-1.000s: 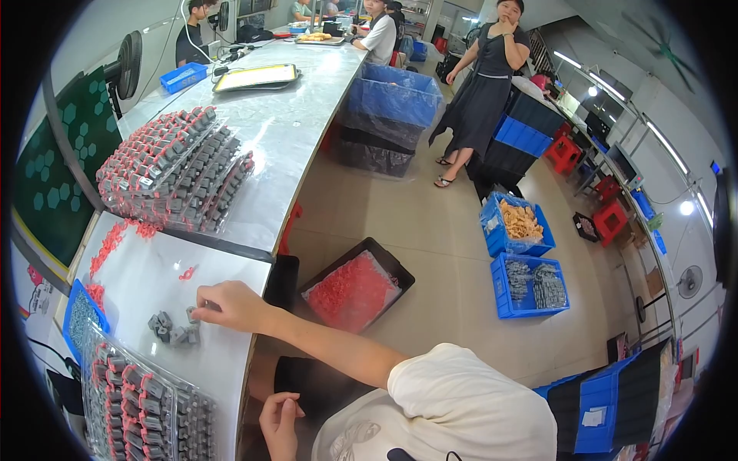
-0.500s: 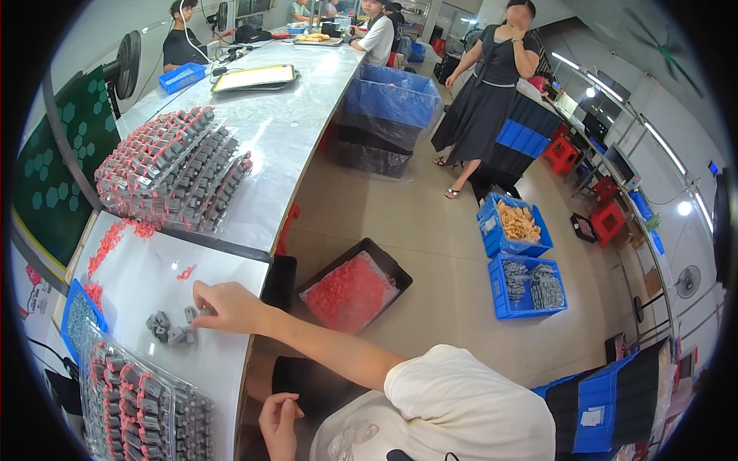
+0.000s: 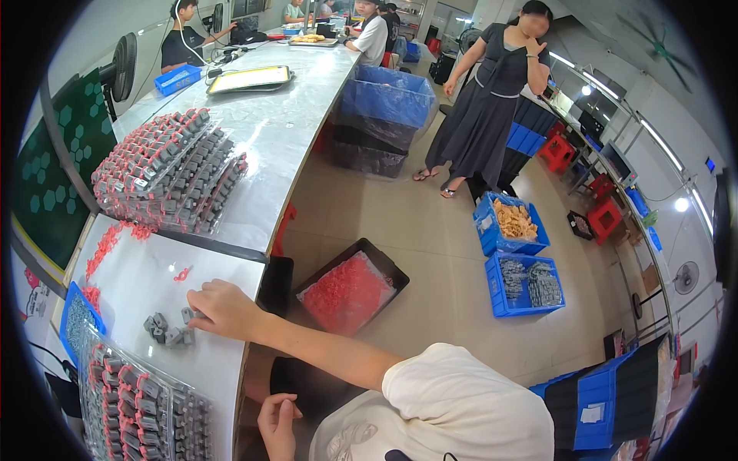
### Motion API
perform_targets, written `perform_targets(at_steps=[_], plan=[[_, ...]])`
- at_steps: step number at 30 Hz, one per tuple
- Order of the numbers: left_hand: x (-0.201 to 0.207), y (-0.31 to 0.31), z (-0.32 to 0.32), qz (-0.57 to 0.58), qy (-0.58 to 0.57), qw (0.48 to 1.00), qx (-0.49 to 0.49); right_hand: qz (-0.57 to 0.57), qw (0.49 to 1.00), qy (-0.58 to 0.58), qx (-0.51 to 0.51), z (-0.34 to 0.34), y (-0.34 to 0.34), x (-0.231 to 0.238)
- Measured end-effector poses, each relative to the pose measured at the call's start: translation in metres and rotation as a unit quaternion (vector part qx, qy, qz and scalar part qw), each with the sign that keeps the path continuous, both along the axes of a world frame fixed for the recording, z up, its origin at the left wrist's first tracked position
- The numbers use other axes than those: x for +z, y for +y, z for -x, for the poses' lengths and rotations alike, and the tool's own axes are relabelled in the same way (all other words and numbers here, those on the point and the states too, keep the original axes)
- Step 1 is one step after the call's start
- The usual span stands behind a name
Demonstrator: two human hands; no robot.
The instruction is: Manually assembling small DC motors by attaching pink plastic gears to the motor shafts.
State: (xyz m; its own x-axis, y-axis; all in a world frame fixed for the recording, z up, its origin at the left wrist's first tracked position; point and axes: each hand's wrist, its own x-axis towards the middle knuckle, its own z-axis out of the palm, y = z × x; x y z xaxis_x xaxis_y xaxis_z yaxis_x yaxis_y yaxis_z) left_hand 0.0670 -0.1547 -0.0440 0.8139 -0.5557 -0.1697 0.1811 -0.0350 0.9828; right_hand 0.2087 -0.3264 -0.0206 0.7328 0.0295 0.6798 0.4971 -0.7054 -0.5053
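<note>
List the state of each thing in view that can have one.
Right hand: at a grey part, grip unclear.
Left hand: loosely curled.
Other grey parts: loose, clustered.
Red parts: loose, scattered.
Clear trays: filled, stacked.
Near blue tray: holding small pieces.
Black tray: uncovered, filled.
Two small bins: open, filled.
Round lamp: lit.

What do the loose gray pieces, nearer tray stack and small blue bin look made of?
Loose gray pieces: probably matte molded plastic, from their even, dull color; coated metal isn't ruled out.
Nearer tray stack: likely thin, glossy clear plastic, being see-through with bright glints.
Small blue bin: apparently smooth, rigid plastic, given its uniform color.
</note>
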Motion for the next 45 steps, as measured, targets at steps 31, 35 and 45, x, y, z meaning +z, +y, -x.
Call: perform_targets(at_steps=[31, 35, 45], plan=[[-0.0008, 0.0023, 0.0001, 0.006, 0.005, 1.000, 0.004, 0.014, 0.998, 0.063, 0.012, -0.0004, 0.0002, -0.0021], [-0.0040, 0.0033, 0.0000, 0.004, 0.005, 1.000, 0.005, 0.003, 0.998, 0.060, 0.021, 0.0002, 0.0006, -0.0005], [-0.0093, 0.0056, 0.0004, 0.012, 0.011, 1.000, 0.006, 0.000, 0.997, 0.075, 0.021, -0.0001, 0.0011, -0.0022]])
